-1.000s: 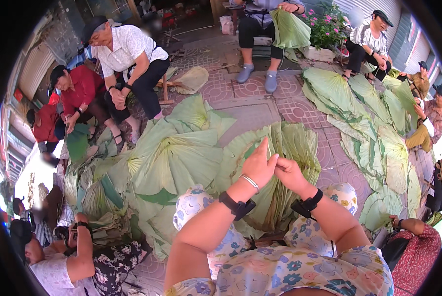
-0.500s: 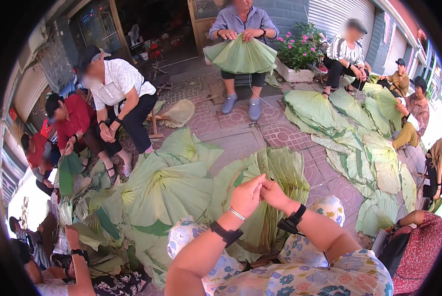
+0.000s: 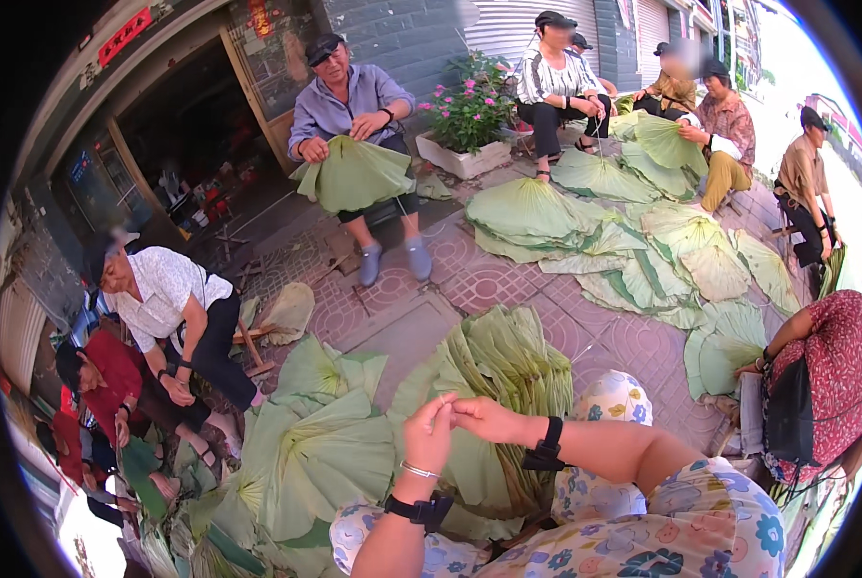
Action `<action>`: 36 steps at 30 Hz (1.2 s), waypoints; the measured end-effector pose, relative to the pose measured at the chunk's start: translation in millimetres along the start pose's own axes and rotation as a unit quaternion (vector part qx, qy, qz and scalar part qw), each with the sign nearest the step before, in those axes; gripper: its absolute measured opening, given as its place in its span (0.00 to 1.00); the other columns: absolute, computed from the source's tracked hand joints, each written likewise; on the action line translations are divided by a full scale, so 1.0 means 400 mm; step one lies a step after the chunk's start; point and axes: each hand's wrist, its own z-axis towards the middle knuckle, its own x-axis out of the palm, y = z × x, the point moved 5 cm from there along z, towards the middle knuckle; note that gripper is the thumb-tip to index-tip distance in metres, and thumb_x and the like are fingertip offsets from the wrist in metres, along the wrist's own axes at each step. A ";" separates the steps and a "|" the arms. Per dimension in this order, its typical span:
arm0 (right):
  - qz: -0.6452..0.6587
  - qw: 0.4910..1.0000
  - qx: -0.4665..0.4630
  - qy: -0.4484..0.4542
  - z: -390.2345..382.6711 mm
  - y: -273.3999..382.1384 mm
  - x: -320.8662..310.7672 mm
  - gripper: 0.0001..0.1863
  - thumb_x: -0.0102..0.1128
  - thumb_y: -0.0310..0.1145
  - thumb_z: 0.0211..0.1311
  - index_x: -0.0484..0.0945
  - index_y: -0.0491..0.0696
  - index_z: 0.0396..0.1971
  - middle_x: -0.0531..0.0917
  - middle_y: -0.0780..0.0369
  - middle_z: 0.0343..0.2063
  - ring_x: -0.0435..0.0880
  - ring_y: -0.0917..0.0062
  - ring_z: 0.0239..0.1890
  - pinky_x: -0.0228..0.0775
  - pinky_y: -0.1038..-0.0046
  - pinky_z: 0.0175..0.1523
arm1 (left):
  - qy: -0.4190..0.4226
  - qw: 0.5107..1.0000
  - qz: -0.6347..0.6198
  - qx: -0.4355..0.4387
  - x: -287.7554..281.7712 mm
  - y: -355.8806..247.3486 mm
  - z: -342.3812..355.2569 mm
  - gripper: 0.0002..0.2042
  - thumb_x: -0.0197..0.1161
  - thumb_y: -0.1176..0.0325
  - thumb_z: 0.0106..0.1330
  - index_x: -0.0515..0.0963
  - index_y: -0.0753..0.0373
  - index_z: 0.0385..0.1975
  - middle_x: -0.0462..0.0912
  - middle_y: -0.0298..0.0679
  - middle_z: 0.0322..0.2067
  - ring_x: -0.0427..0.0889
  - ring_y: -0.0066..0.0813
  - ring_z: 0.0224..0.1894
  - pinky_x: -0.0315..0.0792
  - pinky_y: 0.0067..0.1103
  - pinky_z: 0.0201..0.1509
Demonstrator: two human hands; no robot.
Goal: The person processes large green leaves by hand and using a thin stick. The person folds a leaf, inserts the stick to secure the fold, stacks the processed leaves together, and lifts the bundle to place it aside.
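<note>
My left hand (image 3: 429,435) and my right hand (image 3: 484,420) meet fingertip to fingertip, closed in a pinch. Whatever lies between the fingers is too small to make out. Beneath and just beyond them a thick bundle of folded green leaves (image 3: 518,361), large and pleated, stands between my knees. A broad round leaf (image 3: 320,453) is spread to the left of the bundle, apart from my hands. Each wrist carries a black band, and the left one also has a silver bangle (image 3: 418,470).
Across from me a seated person holds a leaf (image 3: 354,173). More leaves (image 3: 624,246) lie heaped on the paving at the right. A potted plant with pink flowers (image 3: 467,106) stands by the wall. Several people sit left and right; a person in red (image 3: 826,385) is close at my right.
The view has swung to the right and tilted, so the surroundings sit farther left. My hands stay pinched together and appear lower and farther left in the picture.
</note>
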 end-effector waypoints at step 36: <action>-0.384 0.915 0.122 -0.027 0.000 -0.011 -0.067 0.10 0.58 0.33 0.51 0.75 0.47 0.34 0.81 0.54 0.23 0.80 0.58 0.28 0.71 0.60 0.33 | -0.036 0.970 0.141 0.195 0.078 -0.033 0.020 0.08 0.51 0.74 0.66 0.77 0.68 0.39 0.82 0.39 0.24 0.81 0.25 0.29 0.74 0.20 0.34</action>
